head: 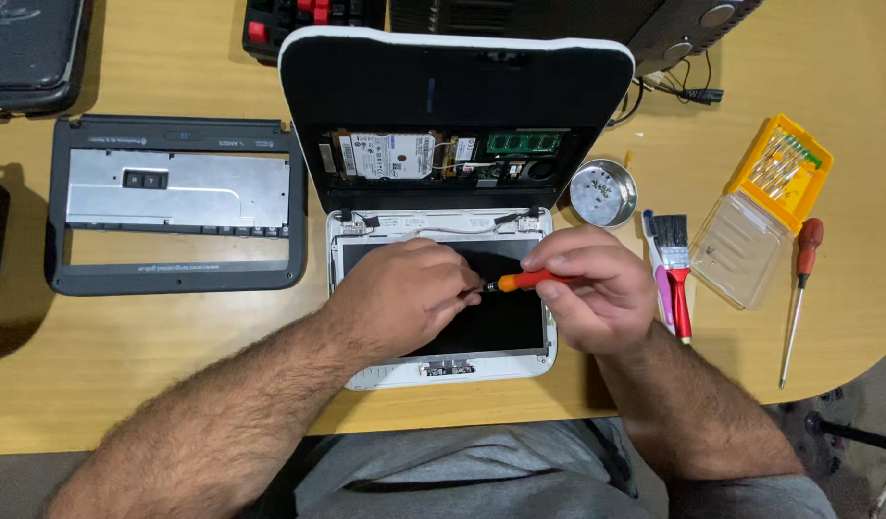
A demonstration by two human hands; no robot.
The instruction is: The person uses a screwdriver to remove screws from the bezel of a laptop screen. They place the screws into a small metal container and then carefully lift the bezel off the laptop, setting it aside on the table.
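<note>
A small white laptop (452,370) lies opened up on the wooden table, its base (462,96) tilted back with the drive and memory boards exposed. The dark screen panel (491,322) faces up in front of me. My right hand (597,288) grips a small orange-handled screwdriver (524,281), its tip pointing left over the screen. My left hand (399,293) rests on the screen panel with its fingertips closed around the screwdriver's tip.
A dark keyboard bezel frame (174,207) lies to the left. A round metal dish (603,192), a red-handled brush (675,269), a yellow bit case with clear lid (765,207) and a longer red screwdriver (798,293) sit to the right. Other devices line the table's back edge.
</note>
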